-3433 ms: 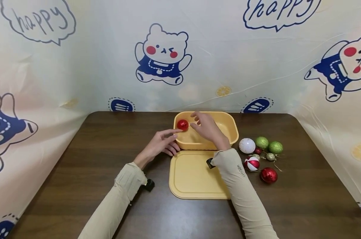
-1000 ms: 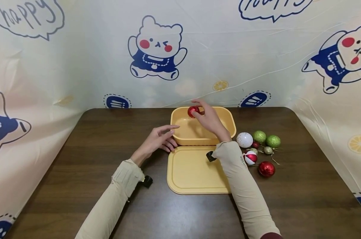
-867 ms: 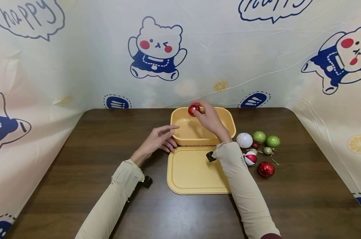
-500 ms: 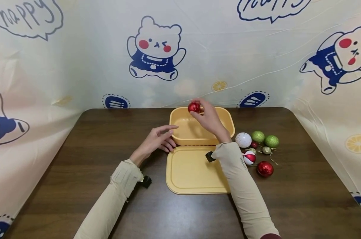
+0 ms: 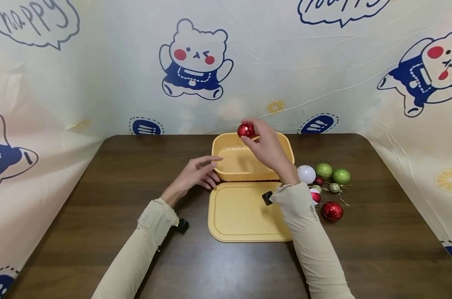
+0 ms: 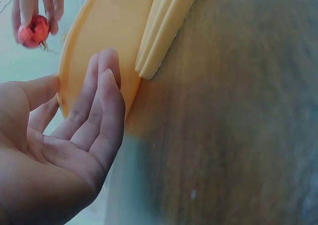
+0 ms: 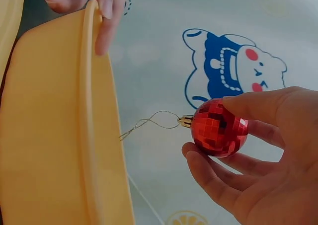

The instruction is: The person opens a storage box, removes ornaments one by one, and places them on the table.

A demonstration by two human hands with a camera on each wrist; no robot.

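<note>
My right hand (image 5: 268,146) holds a shiny red Christmas bauble (image 7: 218,127) between thumb and fingers, over the far rim of the yellow box (image 5: 253,176). The right wrist view shows its faceted surface, gold cap and a thin looped string (image 7: 158,119) hanging toward the box. No other bauble shows inside the box. At the box's left end is my left hand (image 5: 196,174), fingers loosely extended, with the index finger and thumb at the rim. The left wrist view shows its palm (image 6: 59,170) and relaxed fingers beside the box wall.
In front of the box lies a flat yellow lid (image 5: 248,214). To the right sits a cluster of ornaments: a white ball (image 5: 306,174), green glittery balls (image 5: 324,170), small baubles and a larger red bauble (image 5: 332,211). A printed cloth (image 5: 256,62) hangs behind the brown table (image 5: 136,166).
The red bauble lay at the left inside the box; my right hand has taken hold of it and raised it up and slightly right. My left hand stays at the box's left end.
</note>
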